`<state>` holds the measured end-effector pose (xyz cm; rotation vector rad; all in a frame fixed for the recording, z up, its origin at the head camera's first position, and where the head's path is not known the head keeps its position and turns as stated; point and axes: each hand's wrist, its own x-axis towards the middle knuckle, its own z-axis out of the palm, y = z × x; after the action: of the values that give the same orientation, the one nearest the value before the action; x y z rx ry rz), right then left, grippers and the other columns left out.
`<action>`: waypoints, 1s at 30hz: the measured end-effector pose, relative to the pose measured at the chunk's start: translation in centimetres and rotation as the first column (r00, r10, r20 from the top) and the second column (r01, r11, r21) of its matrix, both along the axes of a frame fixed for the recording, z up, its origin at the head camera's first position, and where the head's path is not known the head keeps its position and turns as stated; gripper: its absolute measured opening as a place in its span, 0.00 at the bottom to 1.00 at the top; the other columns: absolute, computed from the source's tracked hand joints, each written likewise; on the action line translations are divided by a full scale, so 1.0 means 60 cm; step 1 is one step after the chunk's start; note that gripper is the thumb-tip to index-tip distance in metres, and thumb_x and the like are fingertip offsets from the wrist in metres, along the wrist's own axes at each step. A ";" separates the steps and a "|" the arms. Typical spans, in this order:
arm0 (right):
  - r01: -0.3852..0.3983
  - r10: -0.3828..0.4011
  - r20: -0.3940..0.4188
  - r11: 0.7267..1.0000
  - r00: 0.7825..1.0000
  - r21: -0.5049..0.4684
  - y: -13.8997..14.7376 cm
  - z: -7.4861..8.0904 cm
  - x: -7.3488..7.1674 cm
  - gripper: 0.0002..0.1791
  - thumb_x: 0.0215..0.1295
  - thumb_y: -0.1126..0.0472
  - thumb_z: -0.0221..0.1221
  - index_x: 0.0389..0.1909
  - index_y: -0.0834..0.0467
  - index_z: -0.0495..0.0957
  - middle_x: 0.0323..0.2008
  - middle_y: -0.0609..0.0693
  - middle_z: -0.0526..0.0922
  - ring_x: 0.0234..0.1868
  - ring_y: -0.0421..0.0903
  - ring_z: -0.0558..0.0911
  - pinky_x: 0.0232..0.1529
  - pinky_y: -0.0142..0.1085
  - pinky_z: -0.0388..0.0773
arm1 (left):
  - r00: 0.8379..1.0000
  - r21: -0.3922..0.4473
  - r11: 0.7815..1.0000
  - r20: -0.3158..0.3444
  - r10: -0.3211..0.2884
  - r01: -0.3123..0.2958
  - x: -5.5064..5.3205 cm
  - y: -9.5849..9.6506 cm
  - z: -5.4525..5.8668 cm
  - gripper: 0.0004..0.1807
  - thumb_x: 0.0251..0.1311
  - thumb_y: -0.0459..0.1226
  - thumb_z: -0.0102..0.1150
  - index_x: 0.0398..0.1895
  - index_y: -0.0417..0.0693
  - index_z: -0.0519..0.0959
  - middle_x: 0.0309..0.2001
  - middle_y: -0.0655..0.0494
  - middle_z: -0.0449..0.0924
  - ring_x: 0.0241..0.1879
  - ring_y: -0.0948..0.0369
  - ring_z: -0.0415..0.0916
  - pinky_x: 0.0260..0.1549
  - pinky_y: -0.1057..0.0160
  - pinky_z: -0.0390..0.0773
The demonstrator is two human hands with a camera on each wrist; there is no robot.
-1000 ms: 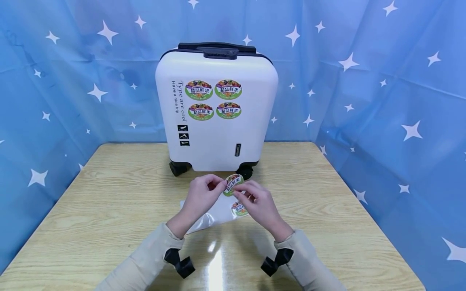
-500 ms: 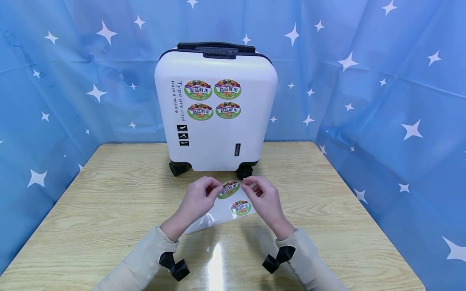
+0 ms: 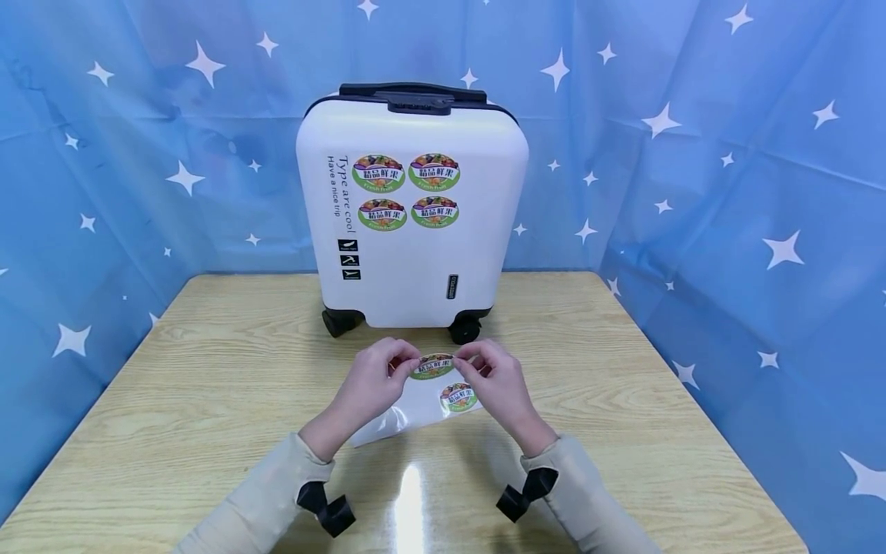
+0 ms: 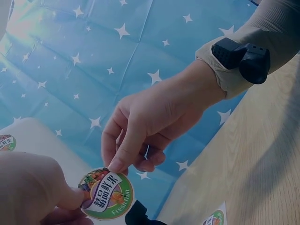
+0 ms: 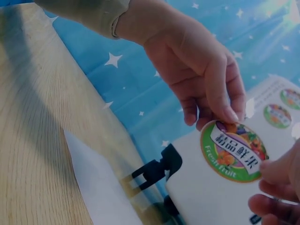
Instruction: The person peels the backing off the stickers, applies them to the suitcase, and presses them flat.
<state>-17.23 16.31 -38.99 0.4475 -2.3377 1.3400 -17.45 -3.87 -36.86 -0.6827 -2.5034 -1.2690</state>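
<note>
An oval fruit sticker (image 3: 433,367) with a green lower edge and "Fresh fruit" lettering is stretched between both hands, face toward the head camera. Thumb and fingers of my left hand (image 3: 374,378) pinch its left edge; my right hand (image 3: 504,382) pinches the right edge. Both grips also show in the left wrist view, where the sticker (image 4: 107,193) looks nearly round. Below the hands a white backing sheet (image 3: 404,408) lies on the table, bearing another such sticker (image 3: 458,397). The right wrist view shows the held sticker (image 5: 233,152) in front of the suitcase.
A white suitcase (image 3: 408,285) with black wheels and handle stands upright behind the hands. Several matching stickers (image 3: 434,212) are on its upper front, beside printed lettering (image 3: 339,196). The wooden table (image 3: 208,385) is backed by a blue star-patterned curtain (image 3: 138,154).
The sticker has gone from tilted upright to nearly level and slightly lower. My right hand let its lower edge go, shifted right, and now pinches its right edge. My left hand moved slightly left.
</note>
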 end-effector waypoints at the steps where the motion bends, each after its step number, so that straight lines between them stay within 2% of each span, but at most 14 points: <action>1: -0.005 0.005 0.008 1.000 1.000 -0.005 -0.001 0.000 0.000 0.04 0.57 0.65 0.63 0.32 0.53 0.80 0.30 0.43 0.77 0.25 0.41 0.74 0.25 0.31 0.74 | 1.000 0.000 1.000 -0.005 0.005 -0.005 -0.001 -0.001 0.000 0.03 0.57 0.29 0.61 0.31 0.46 0.81 0.29 0.61 0.74 0.26 0.65 0.68 0.25 0.68 0.73; 8: -0.057 0.067 0.119 0.995 0.991 -0.081 -0.006 0.007 0.000 0.02 0.60 0.65 0.61 0.33 0.57 0.80 0.23 0.49 0.77 0.21 0.45 0.74 0.23 0.30 0.71 | 1.000 0.028 0.999 0.000 0.029 -0.029 -0.003 -0.007 0.002 0.03 0.57 0.31 0.61 0.31 0.47 0.81 0.29 0.61 0.74 0.26 0.65 0.69 0.27 0.67 0.73; 13: -0.088 0.106 0.160 0.990 0.981 -0.112 -0.018 0.042 0.017 0.02 0.61 0.68 0.59 0.34 0.64 0.77 0.22 0.55 0.76 0.23 0.52 0.75 0.23 0.30 0.70 | 0.998 0.097 0.994 0.034 0.052 -0.055 -0.005 -0.009 0.004 0.05 0.57 0.32 0.62 0.36 0.45 0.81 0.33 0.57 0.76 0.29 0.63 0.73 0.29 0.66 0.76; 17: -0.102 0.123 0.183 0.988 0.975 -0.119 -0.025 0.055 0.021 0.03 0.63 0.68 0.57 0.35 0.65 0.77 0.24 0.58 0.76 0.25 0.55 0.76 0.23 0.30 0.71 | 0.993 0.140 0.985 0.061 0.098 -0.106 -0.009 -0.011 0.004 0.06 0.56 0.33 0.63 0.37 0.43 0.80 0.35 0.55 0.77 0.29 0.62 0.74 0.30 0.65 0.76; 24: -0.111 0.135 0.169 0.984 0.976 -0.141 -0.019 0.022 -0.014 0.03 0.63 0.60 0.59 0.35 0.55 0.78 0.26 0.55 0.78 0.25 0.51 0.77 0.22 0.33 0.72 | 0.989 0.150 0.979 0.069 0.127 -0.137 -0.016 -0.017 0.006 0.03 0.57 0.34 0.63 0.31 0.43 0.79 0.27 0.57 0.77 0.26 0.62 0.71 0.27 0.66 0.74; 27: -0.110 0.135 0.175 0.983 0.975 -0.146 -0.023 0.028 -0.016 0.03 0.62 0.61 0.60 0.35 0.55 0.78 0.26 0.57 0.78 0.25 0.53 0.77 0.22 0.32 0.71 | 0.990 0.160 0.978 0.059 0.125 -0.133 -0.018 -0.020 0.009 0.03 0.56 0.34 0.63 0.31 0.43 0.79 0.27 0.57 0.77 0.27 0.62 0.72 0.27 0.66 0.74; 30: -0.105 0.130 0.176 0.984 0.976 -0.145 -0.027 0.033 -0.018 0.02 0.62 0.62 0.60 0.35 0.54 0.78 0.27 0.54 0.78 0.25 0.53 0.77 0.22 0.32 0.71 | 0.992 0.170 0.977 0.051 0.118 -0.125 -0.019 -0.024 0.011 0.03 0.56 0.34 0.63 0.30 0.42 0.80 0.27 0.56 0.78 0.27 0.62 0.72 0.27 0.66 0.74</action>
<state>-18.28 14.69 -37.04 0.4426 -2.3783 1.6491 -18.58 -5.33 -36.18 -0.4600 -2.3890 -1.4468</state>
